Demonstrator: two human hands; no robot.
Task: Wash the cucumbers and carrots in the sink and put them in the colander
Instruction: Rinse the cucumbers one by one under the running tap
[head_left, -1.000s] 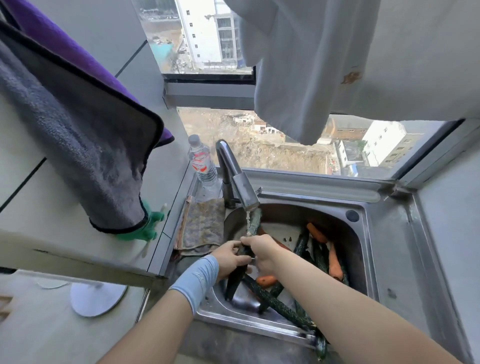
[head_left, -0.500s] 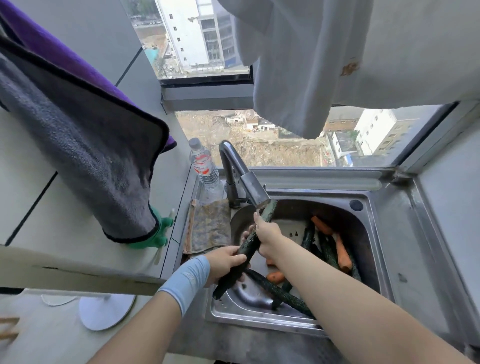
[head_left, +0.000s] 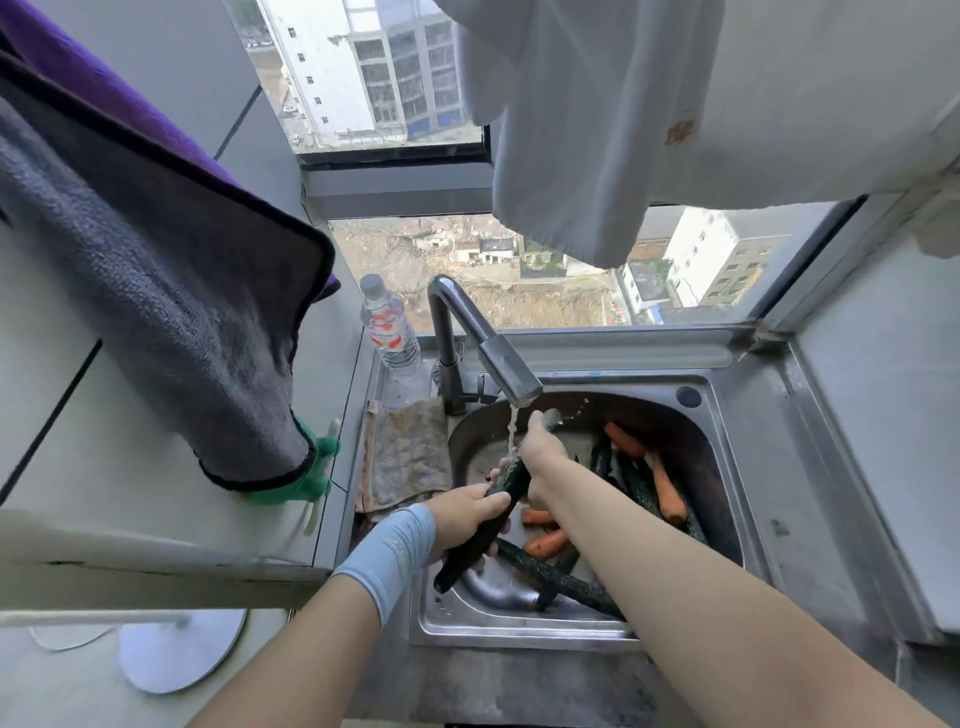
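We hold one cucumber (head_left: 485, 519) slanted under the faucet (head_left: 506, 371) so the stream runs along it: our left hand (head_left: 467, 519) is curled tight round its lower half, and our right hand (head_left: 540, 457) is wrapped round its upper end. The other cucumbers and carrots (head_left: 665, 488) lie in the sink (head_left: 519, 623); no colander shows. The water bottle (head_left: 387, 332) has a red label we cannot read.

Daylit window (head_left: 519, 280), tiled wall (head_left: 156, 41), hanging towels (head_left: 156, 312).

A home kitchen, high up in a flat. A steel sink (head_left: 737, 519) with a tap (head_left: 483, 343) stands under a window (head_left: 519, 280) overlooking buildings. Towels (head_left: 156, 291) hang beside it.
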